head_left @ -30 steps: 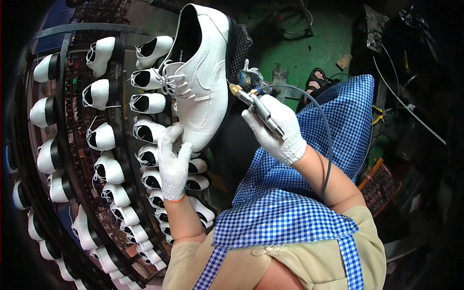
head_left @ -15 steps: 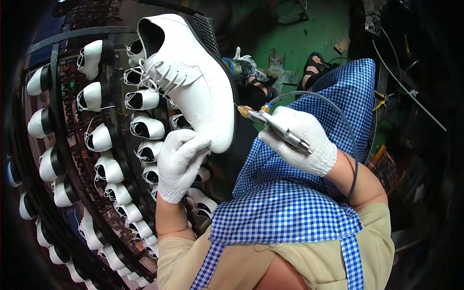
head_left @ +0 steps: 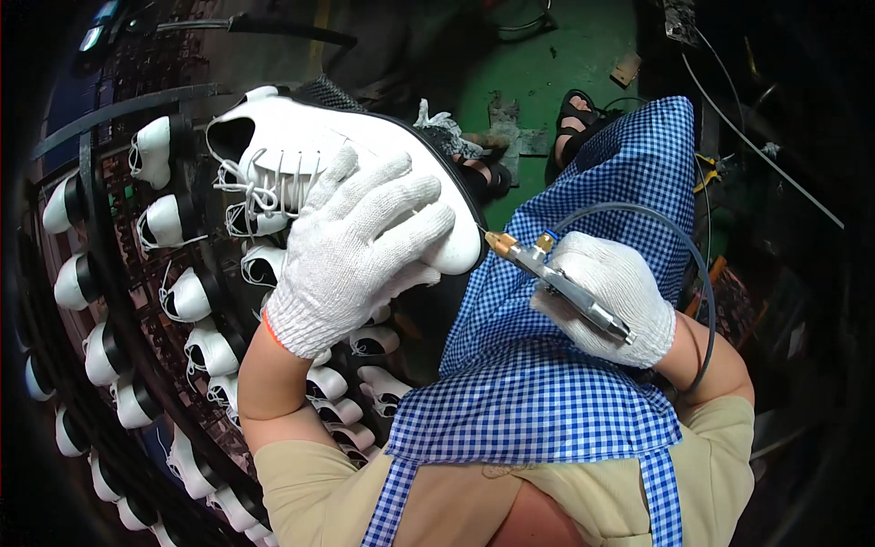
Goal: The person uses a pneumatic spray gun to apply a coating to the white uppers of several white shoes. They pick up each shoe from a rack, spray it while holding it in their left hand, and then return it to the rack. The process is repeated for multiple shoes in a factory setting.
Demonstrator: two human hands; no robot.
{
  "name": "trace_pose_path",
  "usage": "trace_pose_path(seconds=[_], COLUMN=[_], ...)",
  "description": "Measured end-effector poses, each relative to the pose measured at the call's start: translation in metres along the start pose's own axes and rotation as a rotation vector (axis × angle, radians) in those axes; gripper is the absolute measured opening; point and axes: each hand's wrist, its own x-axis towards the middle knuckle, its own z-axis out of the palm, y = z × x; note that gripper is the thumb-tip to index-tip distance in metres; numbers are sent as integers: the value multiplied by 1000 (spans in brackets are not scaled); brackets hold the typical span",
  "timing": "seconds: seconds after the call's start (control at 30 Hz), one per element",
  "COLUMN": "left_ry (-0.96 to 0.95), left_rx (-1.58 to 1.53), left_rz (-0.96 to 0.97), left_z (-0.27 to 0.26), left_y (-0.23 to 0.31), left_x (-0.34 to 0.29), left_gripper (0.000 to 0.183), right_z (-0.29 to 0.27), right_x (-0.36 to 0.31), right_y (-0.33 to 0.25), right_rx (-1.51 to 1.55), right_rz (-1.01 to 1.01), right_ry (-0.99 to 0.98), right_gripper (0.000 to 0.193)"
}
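Observation:
A white lace-up shoe (head_left: 365, 137) with a black sole lies tilted in front of me, toe toward the right. My left hand (head_left: 369, 214), in a white knitted glove, holds it across the laces and toe, fingers spread over the upper. In my gloved right hand (head_left: 615, 296) is a small metal spray gun (head_left: 583, 296) with a brass nozzle and a grey hose (head_left: 679, 228). Its nozzle points at the sole edge by the toe; I cannot tell whether the fine tip touches. Part of the shoe is hidden under my left hand.
At the left, a dark rack (head_left: 100, 228) holds rows of similar white shoes (head_left: 187, 296). A blue checked apron (head_left: 529, 401) covers my lap. Beyond it are the green floor (head_left: 519, 82) and a black sandal (head_left: 576, 118). A pale cable (head_left: 775, 164) runs at the right.
The shoe has swung round, its heel shifting left and its toe moving right. My left hand has gone from pinching the toe to spreading over the upper. The spray gun has moved slightly right and nearer me.

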Motion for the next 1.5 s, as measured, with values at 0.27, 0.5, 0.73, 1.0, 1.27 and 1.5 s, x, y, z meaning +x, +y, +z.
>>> trace_pose_path(seconds=[0.27, 0.5, 0.73, 1.0, 1.27, 1.5], left_ry=[167, 270, 146, -2, -126, -29], left_rx=[13, 154, 530, 474, 221, 203], left_rz=[-136, -262, -228, -302, -736, -760], left_z=[6, 10, -8, -22, -25, -11], left_y=[-1, -14, -33, -78, -153, -188], left_x=[26, 70, 100, 109, 72, 62], left_gripper=[62, 57, 22, 29, 68, 79], right_z=[-6, 0, 9, 37, 91, 112], right_x=[8, 50, 105, 145, 143, 127], right_y=[5, 27, 45, 48, 28, 21], right_rx=[-84, -136, -15, 197, 102, 162], right_rz=[-1, 43, 46, 69, -48, -83], right_ry=[251, 477, 636, 664, 563, 564], right_gripper=[15, 13, 20, 19, 17, 17])
